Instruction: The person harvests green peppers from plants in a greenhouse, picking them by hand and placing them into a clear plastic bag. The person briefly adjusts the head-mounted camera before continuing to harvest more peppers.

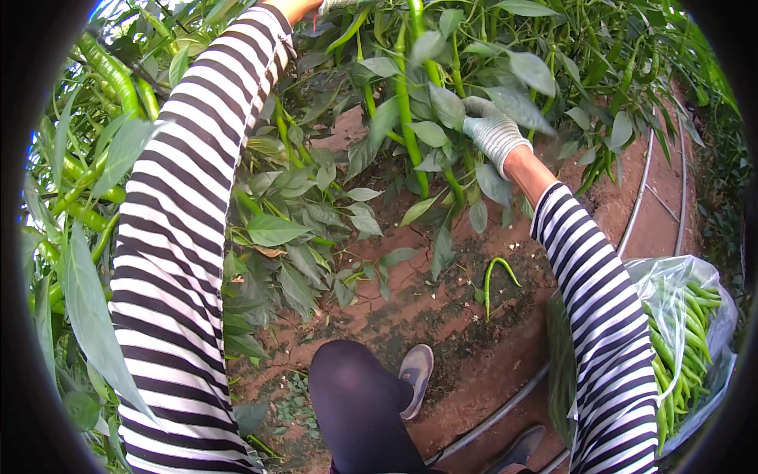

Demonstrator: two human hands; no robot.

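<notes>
My right hand (490, 127), in a pale knitted glove, reaches into the pepper plant (432, 133) ahead of me. Leaves cover part of its fingers, so what they hold cannot be made out. Left of it, long green chili peppers (405, 106) hang among the foliage. At the top edge, only the wrist and a scrap of glove of my left hand (340, 3) show, near another hanging pepper (350, 29). Its fingers lie outside the picture.
A clear plastic bag (669, 269) full of green chili peppers (681, 355) stands at right, partly behind my sleeve. One thin pepper (489, 284) lies on the soil. Grey hoses (503, 409) cross the ground near my shoes (416, 379). Dense pepper plants (77, 178) crowd the left.
</notes>
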